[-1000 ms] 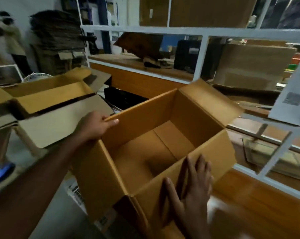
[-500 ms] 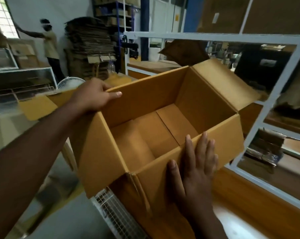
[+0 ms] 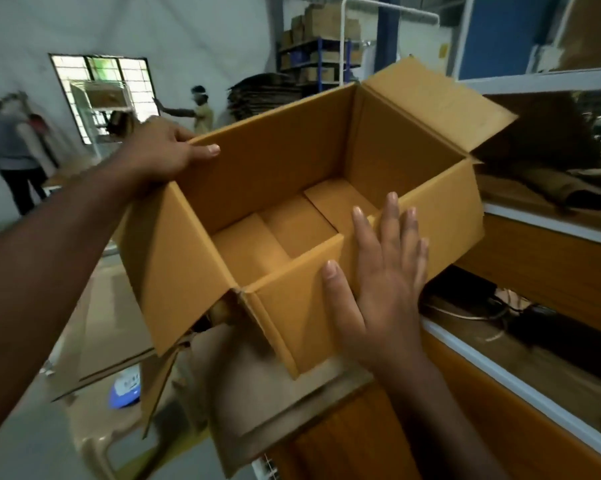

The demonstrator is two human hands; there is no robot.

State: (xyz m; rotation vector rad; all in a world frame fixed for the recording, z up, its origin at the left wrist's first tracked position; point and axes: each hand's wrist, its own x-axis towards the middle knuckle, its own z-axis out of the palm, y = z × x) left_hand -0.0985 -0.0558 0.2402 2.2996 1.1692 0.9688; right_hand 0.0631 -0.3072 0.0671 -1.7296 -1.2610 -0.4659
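An open, empty cardboard box (image 3: 285,168) is held up in the air between my two hands, its top flaps spread outward. My left hand (image 3: 160,150) grips the far left rim, thumb lying along the top edge and fingers hidden behind the wall. My right hand (image 3: 385,282) presses flat against the outside of the near wall, fingers straight and spread, tips reaching the rim. The box's bottom flaps show inside, folded shut.
A wooden shelf unit with white framing (image 3: 541,230) stands to the right, cables on its lower shelf. Loose cardboard (image 3: 275,403) lies below the box. Other people (image 3: 202,109) stand far back near stacked flat cartons (image 3: 261,95) and a window.
The box has risen and swung left with both hands; the view turned left toward the room. Both hands keep the same hold on the box.
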